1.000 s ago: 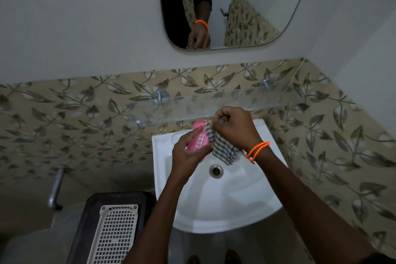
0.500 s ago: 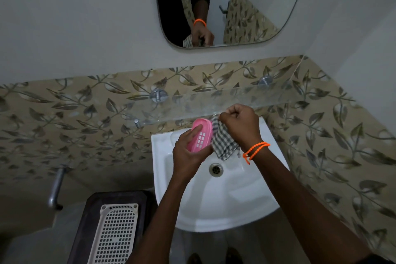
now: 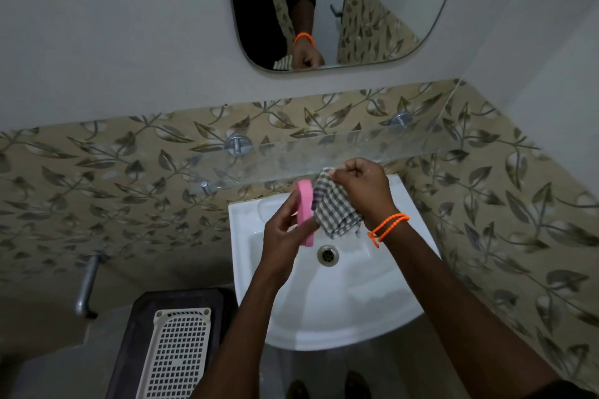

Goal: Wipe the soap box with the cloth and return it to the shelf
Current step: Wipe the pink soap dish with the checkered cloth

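The pink soap box (image 3: 305, 210) is held on edge above the white sink (image 3: 340, 308), gripped by my left hand (image 3: 285, 236). Right beside it hangs a grey-and-white checked cloth (image 3: 334, 207), bunched in my right hand (image 3: 363, 188), which wears an orange bead bracelet. The cloth's left edge touches the box's side. Just beyond both hands runs the clear glass shelf (image 3: 324, 152), fixed to the leaf-patterned tiles by round metal mounts.
A mirror (image 3: 340, 3) hangs on the wall above and reflects my arm. A dark stool with a white perforated tray (image 3: 178, 353) stands left of the sink. A metal pipe (image 3: 86, 285) sticks out of the left wall. The tiled corner wall is close on the right.
My left hand has turned the soap box from its slotted face onto its narrow edge. The right hand with the cloth has shifted slightly to the right of the box.
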